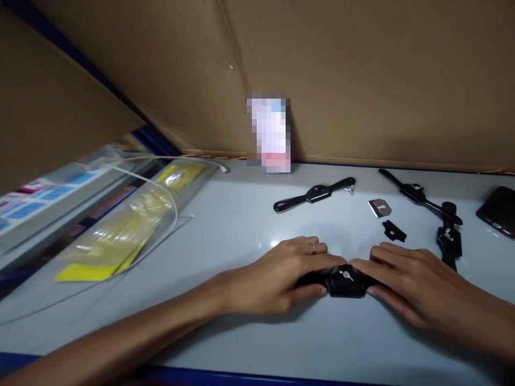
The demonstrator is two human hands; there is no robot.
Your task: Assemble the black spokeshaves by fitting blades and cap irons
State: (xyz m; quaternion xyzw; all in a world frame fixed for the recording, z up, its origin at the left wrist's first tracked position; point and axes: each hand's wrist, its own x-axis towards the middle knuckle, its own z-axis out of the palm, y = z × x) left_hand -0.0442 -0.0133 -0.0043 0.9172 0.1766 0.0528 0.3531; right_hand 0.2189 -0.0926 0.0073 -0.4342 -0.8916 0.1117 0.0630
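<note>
A black spokeshave (346,285) with a silver wing screw at its middle lies across the near part of the table, gripped from both sides. My left hand (287,276), with a ring on one finger, is closed round its left handle. On the right handle, my right hand (406,279) is closed as well. Both handles are mostly hidden by the fingers. Beyond the hands lie a loose steel blade (379,208) with a keyhole slot and a small black cap plate (394,231). Farther back rests another spokeshave body (318,193) with a wing screw (350,187) beside its right end.
Two more spokeshaves (418,195) (449,241) lie at the right, near a black device (499,212). A blurred-out phone-like panel (276,134) leans on the cardboard wall (362,80). At left are a plastic bag with yellow strips (120,230), a white cable (175,209) and a power strip (52,198).
</note>
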